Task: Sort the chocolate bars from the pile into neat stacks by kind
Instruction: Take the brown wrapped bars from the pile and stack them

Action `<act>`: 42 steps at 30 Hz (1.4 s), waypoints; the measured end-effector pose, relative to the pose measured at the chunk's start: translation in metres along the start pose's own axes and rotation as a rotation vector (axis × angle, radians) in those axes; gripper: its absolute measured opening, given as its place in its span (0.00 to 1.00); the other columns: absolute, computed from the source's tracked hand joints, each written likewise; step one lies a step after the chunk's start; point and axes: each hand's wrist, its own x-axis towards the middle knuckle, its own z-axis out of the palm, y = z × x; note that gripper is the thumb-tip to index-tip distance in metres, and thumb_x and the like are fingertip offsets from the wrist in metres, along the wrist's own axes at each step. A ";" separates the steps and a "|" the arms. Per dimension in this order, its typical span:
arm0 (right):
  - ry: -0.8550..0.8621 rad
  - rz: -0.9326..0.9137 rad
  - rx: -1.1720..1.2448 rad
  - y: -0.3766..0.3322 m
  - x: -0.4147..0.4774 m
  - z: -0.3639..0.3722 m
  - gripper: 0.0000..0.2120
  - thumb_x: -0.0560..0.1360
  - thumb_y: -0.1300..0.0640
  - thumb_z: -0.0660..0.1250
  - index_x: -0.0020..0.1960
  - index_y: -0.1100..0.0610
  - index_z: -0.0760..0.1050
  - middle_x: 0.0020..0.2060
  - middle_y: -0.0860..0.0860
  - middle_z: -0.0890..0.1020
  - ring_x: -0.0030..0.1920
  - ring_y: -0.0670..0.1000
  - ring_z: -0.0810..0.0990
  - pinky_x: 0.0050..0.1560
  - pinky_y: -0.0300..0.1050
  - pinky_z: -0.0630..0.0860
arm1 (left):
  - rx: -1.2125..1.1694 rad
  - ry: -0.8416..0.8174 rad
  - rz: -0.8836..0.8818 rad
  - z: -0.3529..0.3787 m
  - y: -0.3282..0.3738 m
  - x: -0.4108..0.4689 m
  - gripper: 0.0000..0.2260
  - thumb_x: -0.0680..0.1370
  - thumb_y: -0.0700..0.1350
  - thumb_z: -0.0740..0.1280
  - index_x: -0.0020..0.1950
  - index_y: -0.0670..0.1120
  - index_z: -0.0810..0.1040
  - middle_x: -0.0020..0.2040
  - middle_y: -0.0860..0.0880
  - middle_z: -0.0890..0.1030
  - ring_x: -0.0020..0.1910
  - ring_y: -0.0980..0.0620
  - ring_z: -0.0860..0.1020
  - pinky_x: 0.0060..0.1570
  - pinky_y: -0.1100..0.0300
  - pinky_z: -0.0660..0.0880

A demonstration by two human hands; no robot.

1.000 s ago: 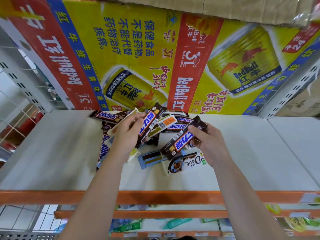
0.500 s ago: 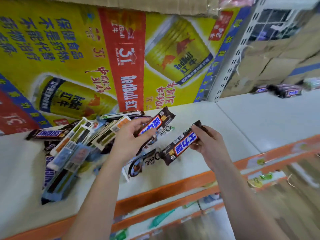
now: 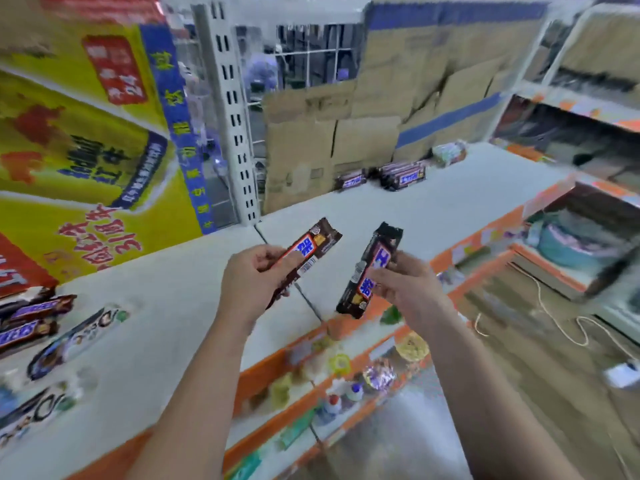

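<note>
Grip first: our left hand (image 3: 254, 282) curls round a brown bar (image 3: 308, 249), our right hand (image 3: 408, 292) pinches a darker bar (image 3: 379, 254), both held above the shelf (image 3: 173, 306), each w/ blue Chinese script on white. Pile (image 3: 31, 317) at far L reads SNICKERS, w/ blurred Dove bars (image 3: 76, 337) beside; two dark stacks (image 3: 401, 174) sit at the shelf's back, labels unreadable.

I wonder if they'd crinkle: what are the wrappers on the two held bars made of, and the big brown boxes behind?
The left bar, in the left hand, and the right bar, in the right hand, seem wrapped in thin plastic film: printed, slightly shiny, with flat crimped ends. The boxes look like matte brown cardboard, creased at the flaps.
</note>
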 end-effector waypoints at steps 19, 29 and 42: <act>0.084 0.044 -0.228 -0.041 0.181 -0.211 0.09 0.80 0.56 0.62 0.59 0.52 0.73 0.39 0.52 0.80 0.37 0.56 0.82 0.35 0.41 0.76 | -0.126 0.015 -0.028 0.231 0.009 0.153 0.07 0.73 0.42 0.72 0.36 0.41 0.79 0.30 0.47 0.81 0.23 0.52 0.72 0.23 0.65 0.70; -0.072 0.085 -0.365 -0.052 0.287 -0.258 0.20 0.75 0.68 0.58 0.62 0.51 0.73 0.41 0.53 0.77 0.40 0.59 0.83 0.40 0.44 0.76 | -0.104 0.118 -0.023 0.277 0.009 0.213 0.07 0.72 0.43 0.73 0.36 0.43 0.80 0.31 0.46 0.82 0.25 0.52 0.73 0.25 0.63 0.72; -0.607 -0.392 -0.977 -0.052 0.423 -0.281 0.15 0.66 0.68 0.70 0.50 0.55 0.82 0.43 0.46 0.83 0.42 0.41 0.80 0.46 0.36 0.73 | 0.158 0.312 -0.118 0.325 -0.003 0.205 0.04 0.73 0.41 0.73 0.39 0.43 0.79 0.36 0.46 0.84 0.25 0.51 0.73 0.26 0.65 0.71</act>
